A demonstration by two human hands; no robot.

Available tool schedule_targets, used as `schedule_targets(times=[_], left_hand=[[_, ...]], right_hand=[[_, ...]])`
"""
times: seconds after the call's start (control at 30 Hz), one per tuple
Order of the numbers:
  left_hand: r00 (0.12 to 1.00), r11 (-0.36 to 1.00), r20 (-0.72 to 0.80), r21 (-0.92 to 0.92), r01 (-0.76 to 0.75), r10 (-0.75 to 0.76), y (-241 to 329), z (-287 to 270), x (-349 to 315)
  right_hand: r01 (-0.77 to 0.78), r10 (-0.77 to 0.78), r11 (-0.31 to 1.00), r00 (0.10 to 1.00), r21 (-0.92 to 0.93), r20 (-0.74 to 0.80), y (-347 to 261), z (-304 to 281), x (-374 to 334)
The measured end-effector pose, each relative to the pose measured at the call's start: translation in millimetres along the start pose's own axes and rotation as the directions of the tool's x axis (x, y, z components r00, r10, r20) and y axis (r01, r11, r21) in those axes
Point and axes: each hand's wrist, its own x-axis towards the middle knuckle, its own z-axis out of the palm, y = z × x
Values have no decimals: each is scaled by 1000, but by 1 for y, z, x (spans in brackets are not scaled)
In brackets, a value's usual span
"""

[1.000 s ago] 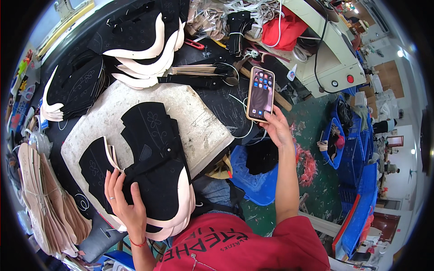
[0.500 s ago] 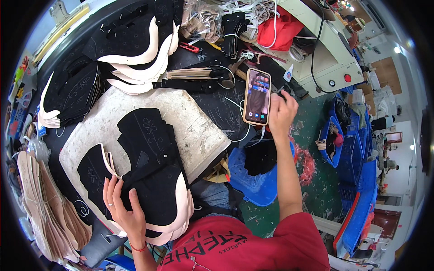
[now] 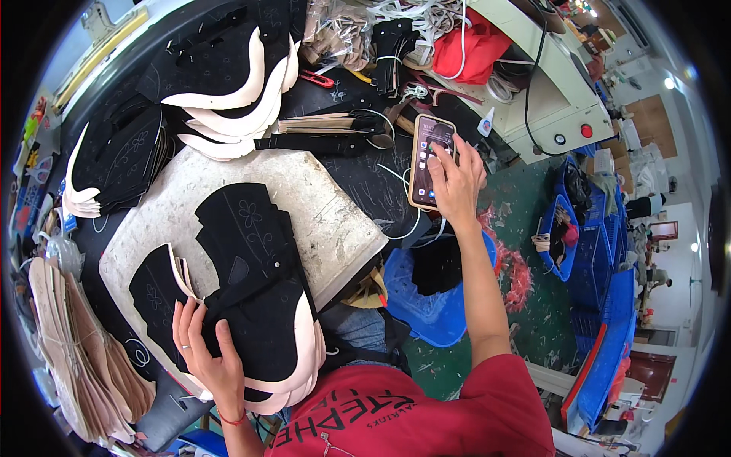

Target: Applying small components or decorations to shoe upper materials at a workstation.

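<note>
Right hand [image 3: 457,183] spreads loosely over a lit phone [image 3: 422,169]; left hand [image 3: 209,346] rests, thumb parted, on black panels [image 3: 270,327].
Light fingertip touches would suit the phone beneath the right fingers; contact cannot be told. The pale board [image 3: 327,206] ends left of that hand, green floor [image 3: 525,190] to its right.

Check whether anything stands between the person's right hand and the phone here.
Nothing visible does. The right hand is directly over the phone, covering part of its face; whether a fingertip touches it, I cannot tell. The left hand is well out of the way, on the black pieces.
</note>
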Motion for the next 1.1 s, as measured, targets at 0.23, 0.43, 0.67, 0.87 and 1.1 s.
schedule_targets(times=[0.23,0.43,0.67,0.87,1.1], left_hand=[[1000,1000,-1,25,6,-6,-4,0,0],[1000,1000,-9,10,-1,1,-4,0,1],[1000,1000,-19,-9,8,-8,-1,0,2],[1000,1000,-11,-2,-2,2,-3,0,1],[1000,1000,-6,11,3,-3,-3,0,2]], right_hand=[[-16,25,992,997,123,-66,8,-4,-12],[-2,16,978,998,211,-64,12,-1,-15],[-23,33,970,999,240,-38,7,0,-5],[-17,29,969,999,246,-46,6,-1,-4],[-33,45,968,998,250,-41,6,-2,-5]])
